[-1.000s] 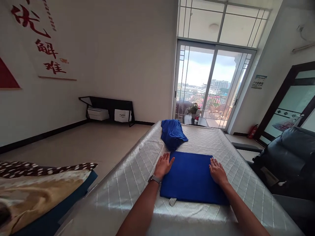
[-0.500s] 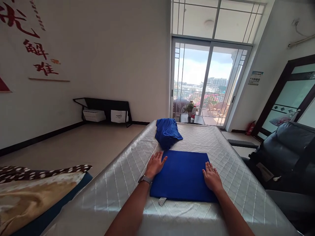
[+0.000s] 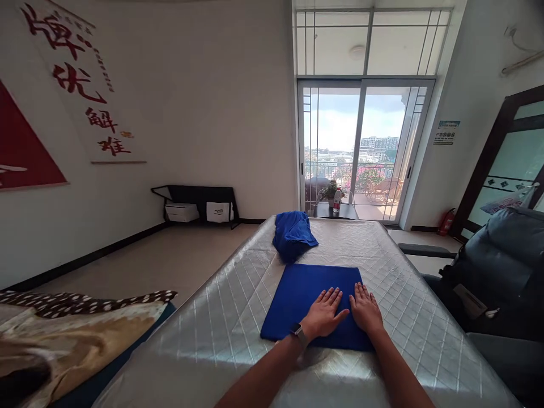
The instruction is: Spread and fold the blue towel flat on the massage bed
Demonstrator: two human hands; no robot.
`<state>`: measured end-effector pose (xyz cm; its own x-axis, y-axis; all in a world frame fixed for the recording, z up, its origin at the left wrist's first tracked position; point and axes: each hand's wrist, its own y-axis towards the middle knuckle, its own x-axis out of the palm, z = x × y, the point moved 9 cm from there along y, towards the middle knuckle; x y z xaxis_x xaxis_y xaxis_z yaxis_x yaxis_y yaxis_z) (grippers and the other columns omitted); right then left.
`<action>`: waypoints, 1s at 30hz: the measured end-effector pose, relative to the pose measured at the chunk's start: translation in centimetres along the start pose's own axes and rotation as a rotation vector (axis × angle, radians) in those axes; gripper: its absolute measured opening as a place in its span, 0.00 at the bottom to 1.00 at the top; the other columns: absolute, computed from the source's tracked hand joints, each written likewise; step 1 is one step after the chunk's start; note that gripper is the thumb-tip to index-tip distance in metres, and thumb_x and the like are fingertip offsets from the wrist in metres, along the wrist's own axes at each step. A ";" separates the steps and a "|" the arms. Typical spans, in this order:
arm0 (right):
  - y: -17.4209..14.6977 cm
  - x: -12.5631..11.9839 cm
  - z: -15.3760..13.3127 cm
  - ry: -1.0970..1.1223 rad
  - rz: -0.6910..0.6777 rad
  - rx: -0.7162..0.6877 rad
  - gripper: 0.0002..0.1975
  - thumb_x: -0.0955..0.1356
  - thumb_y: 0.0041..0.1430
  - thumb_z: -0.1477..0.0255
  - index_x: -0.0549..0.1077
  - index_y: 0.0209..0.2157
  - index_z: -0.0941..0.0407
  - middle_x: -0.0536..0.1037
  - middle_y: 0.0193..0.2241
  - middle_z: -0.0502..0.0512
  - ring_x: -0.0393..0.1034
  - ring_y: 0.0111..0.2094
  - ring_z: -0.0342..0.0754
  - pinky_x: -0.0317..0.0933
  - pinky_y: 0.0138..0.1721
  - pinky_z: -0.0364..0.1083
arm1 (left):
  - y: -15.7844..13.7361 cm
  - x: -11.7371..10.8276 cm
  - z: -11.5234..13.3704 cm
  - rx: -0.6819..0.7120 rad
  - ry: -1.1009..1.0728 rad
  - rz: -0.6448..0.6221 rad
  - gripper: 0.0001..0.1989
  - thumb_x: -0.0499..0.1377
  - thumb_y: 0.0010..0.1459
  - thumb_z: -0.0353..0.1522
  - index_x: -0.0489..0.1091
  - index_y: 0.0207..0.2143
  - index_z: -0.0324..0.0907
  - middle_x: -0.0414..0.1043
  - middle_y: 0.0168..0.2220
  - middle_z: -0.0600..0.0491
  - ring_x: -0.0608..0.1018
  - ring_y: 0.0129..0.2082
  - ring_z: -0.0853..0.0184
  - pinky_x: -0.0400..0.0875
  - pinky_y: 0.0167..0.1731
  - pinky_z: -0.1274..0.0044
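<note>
A flat blue folded cloth [image 3: 297,297], squared off into a rectangle, lies on the silver quilted table cover [image 3: 221,317]. My left hand [image 3: 325,311], with a watch [image 3: 298,334] on its wrist, rests flat on the right half of the cloth, fingers stretched out. Along the cloth's right edge lies my right hand [image 3: 366,309], palm down and fingers extended. The two hands are close together, and neither grips anything. Just beyond the cloth's far left corner sits a crumpled blue cloth [image 3: 293,235].
To the left, a bed with a patterned blanket [image 3: 97,345] stands low. A dark chair holding a black bag [image 3: 497,266] is close on the right. Past the far end, a small table [image 3: 325,212] bears a plant [image 3: 330,192] and a bottle [image 3: 337,201] before sliding glass doors.
My left hand has moved right, from the folded cloth's left edge to beside my right hand. My right hand stays at the right edge. The camera view has shifted slightly up and left.
</note>
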<state>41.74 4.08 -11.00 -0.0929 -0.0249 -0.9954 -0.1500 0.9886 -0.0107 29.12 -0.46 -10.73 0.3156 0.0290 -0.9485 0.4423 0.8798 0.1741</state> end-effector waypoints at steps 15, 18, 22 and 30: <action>0.2 0.6 0.1 -0.043 0.043 -0.013 0.33 0.50 0.71 0.64 0.49 0.71 0.65 0.47 0.72 0.59 0.38 0.73 0.51 0.33 0.70 0.53 | -10.8 -4.5 -16.2 -0.432 0.096 0.038 0.42 0.33 0.68 0.55 0.49 0.71 0.35 0.45 0.72 0.43 0.51 0.72 0.58 0.47 0.70 0.64; -0.1 0.2 -0.2 -0.057 0.062 -0.014 0.32 0.50 0.71 0.64 0.50 0.71 0.65 0.48 0.72 0.60 0.38 0.73 0.51 0.33 0.70 0.53 | -10.7 -4.4 -16.1 -0.436 0.095 0.052 0.43 0.33 0.68 0.55 0.49 0.71 0.32 0.45 0.72 0.41 0.51 0.72 0.58 0.47 0.70 0.64; -0.7 -1.2 -1.0 -0.077 0.098 -0.034 0.32 0.51 0.70 0.66 0.51 0.71 0.64 0.46 0.72 0.59 0.34 0.73 0.52 0.26 0.70 0.55 | -10.6 -4.6 -16.0 -0.435 0.096 0.070 0.43 0.34 0.69 0.55 0.50 0.71 0.32 0.47 0.72 0.41 0.52 0.72 0.57 0.48 0.69 0.63; -4.1 -1.4 -0.9 -0.056 0.081 -0.050 0.33 0.49 0.71 0.62 0.52 0.70 0.63 0.50 0.71 0.58 0.38 0.72 0.51 0.36 0.70 0.54 | -10.8 -4.8 -16.0 -0.422 0.112 0.095 0.41 0.35 0.69 0.53 0.52 0.70 0.31 0.49 0.71 0.41 0.54 0.71 0.57 0.50 0.69 0.63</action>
<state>41.57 -0.09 -9.52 -0.0513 0.0644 -0.9966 -0.1932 0.9784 0.0732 9.37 -2.55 -12.28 0.2348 0.1494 -0.9605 0.0274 0.9867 0.1602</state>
